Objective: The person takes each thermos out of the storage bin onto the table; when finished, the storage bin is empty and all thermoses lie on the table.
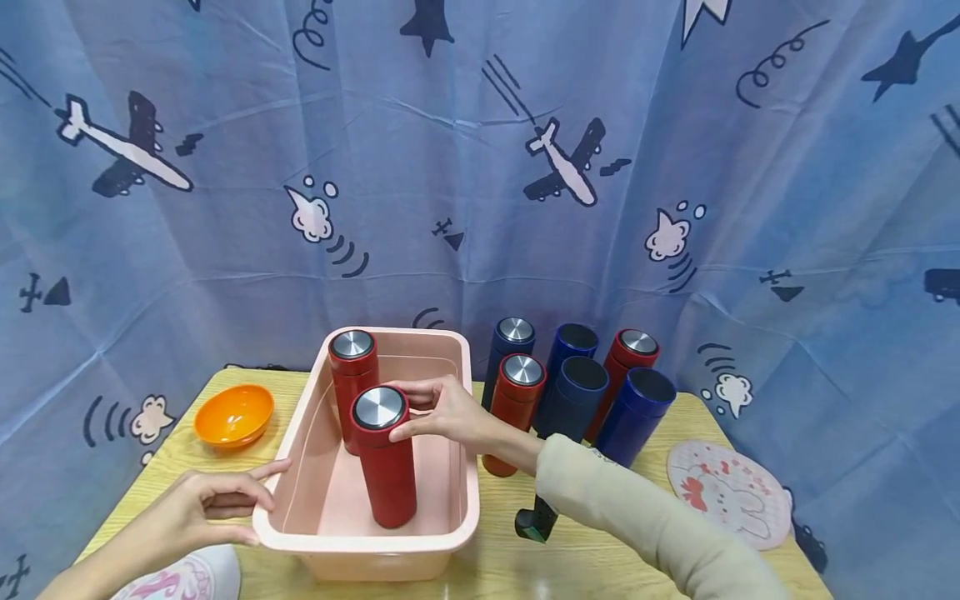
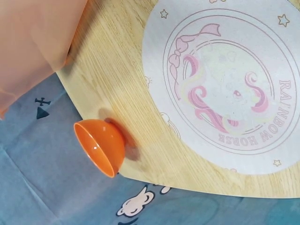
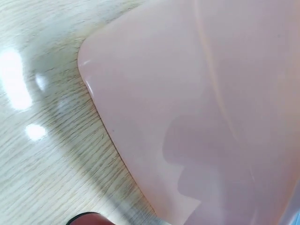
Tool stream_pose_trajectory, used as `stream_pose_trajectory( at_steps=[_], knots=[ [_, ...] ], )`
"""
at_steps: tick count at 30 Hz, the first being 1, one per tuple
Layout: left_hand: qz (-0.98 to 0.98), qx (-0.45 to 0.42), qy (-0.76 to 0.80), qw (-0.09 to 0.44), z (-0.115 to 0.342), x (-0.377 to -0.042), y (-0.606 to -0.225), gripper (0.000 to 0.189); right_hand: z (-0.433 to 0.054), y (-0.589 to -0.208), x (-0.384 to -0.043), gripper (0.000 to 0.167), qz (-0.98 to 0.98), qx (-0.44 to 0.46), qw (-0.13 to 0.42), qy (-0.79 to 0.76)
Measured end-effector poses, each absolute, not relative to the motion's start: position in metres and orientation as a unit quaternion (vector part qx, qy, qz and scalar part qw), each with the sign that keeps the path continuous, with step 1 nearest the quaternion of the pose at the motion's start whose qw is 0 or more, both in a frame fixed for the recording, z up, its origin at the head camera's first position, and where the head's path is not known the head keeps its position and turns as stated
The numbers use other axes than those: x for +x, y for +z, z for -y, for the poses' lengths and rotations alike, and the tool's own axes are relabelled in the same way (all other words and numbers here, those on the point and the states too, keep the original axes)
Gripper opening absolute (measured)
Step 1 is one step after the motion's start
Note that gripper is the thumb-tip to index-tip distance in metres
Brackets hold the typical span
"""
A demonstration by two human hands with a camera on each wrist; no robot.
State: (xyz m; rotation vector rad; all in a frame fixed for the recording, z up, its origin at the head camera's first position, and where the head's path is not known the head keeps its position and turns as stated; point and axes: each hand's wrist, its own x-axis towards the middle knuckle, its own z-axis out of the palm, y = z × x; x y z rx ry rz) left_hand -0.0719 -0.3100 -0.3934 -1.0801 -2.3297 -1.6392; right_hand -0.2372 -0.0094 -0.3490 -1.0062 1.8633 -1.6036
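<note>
In the head view, my right hand [image 1: 446, 412] reaches over a pink plastic tub [image 1: 371, 544] and grips a red thermos [image 1: 390, 483] near its silver-topped lid. That thermos is upright inside the tub. Behind it, another red thermos [image 1: 354, 375] stands in the back left of the tub. At the near left corner, my left hand [image 1: 217, 500] holds the tub's rim between thumb and fingers. Neither wrist view shows a hand; the tub's outer wall [image 2: 33, 47] is in the left one, and its side [image 3: 140, 108] fills much of the right one.
Right of the tub stand several thermoses: red [image 1: 517, 392], dark blue [image 1: 573, 396] and bright blue [image 1: 633, 417]. An orange bowl [image 1: 234, 417] sits left of the tub. Round printed mats lie at right [image 1: 731, 492] and near left [image 2: 225, 93]. A patterned curtain [image 1: 465, 167] hangs behind the table.
</note>
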Motion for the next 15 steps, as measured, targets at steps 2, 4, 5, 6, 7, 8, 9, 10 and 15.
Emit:
stream_pose_trajectory(
  at_steps=[2, 4, 5, 6, 7, 8, 9, 10, 15],
  knots=[
    [0.764, -0.355, -0.537, 0.049, 0.31, -0.072, -0.393, 0.043, 0.005, -0.347, -0.236, 0.059, -0.683, -0.367, 0.235, -0.586],
    [0.764, -0.355, -0.536, 0.049, 0.309, -0.072, -0.393, 0.043, 0.0, -0.345, -0.235, 0.059, -0.686, -0.364, 0.232, -0.586],
    [0.765, -0.355, -0.535, 0.049, 0.309, -0.073, -0.393, 0.042, -0.002, -0.343, -0.234, 0.059, -0.686, -0.362, 0.231, -0.587],
    [0.765, -0.355, -0.535, 0.048, 0.309, -0.073, -0.392, 0.042, -0.005, -0.342, -0.233, 0.058, -0.686, -0.361, 0.229, -0.588],
    [0.766, -0.354, -0.535, 0.047, 0.309, -0.073, -0.392, 0.042, -0.006, -0.34, -0.232, 0.058, -0.688, -0.358, 0.227, -0.589],
    [0.767, -0.351, -0.535, 0.045, 0.309, -0.072, -0.391, 0.041, -0.008, -0.338, -0.231, 0.058, -0.688, -0.357, 0.227, -0.589],
    [0.767, -0.351, -0.536, 0.043, 0.309, -0.072, -0.391, 0.041, -0.009, -0.336, -0.23, 0.059, -0.688, -0.357, 0.227, -0.59],
    [0.768, -0.347, -0.536, 0.041, 0.309, -0.072, -0.391, 0.041, -0.01, -0.334, -0.229, 0.059, -0.687, -0.358, 0.226, -0.59],
    [0.779, -0.332, -0.53, 0.037, 0.308, -0.069, -0.389, 0.04, -0.014, -0.326, -0.225, 0.06, -0.678, -0.364, 0.22, -0.599]
  ],
)
